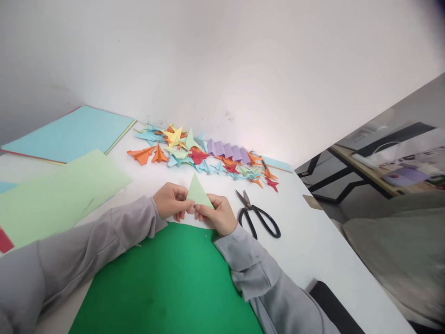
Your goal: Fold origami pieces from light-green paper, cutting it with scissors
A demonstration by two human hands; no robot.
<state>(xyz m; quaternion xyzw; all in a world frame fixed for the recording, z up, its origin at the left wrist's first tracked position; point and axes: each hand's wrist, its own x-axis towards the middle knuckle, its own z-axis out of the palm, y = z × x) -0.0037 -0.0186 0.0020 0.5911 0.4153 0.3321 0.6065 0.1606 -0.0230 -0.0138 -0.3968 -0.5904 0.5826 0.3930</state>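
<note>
A small light green paper triangle (198, 191) stands point-up between my two hands, just above the far edge of a large dark green sheet (167, 283). My left hand (170, 200) pinches its left lower corner, fingers curled. My right hand (217, 213) pinches the right lower edge with thumb and fingers closed on it. Both arms wear grey sleeves.
Black scissors (259, 215) lie shut right of my right hand. A heap of folded paper shapes (205, 155) lies along the wall, among them a purple pleated strip (229, 150). Light green (52, 195) and light blue sheets (73, 132) lie left. The table edge (333, 222) runs down the right.
</note>
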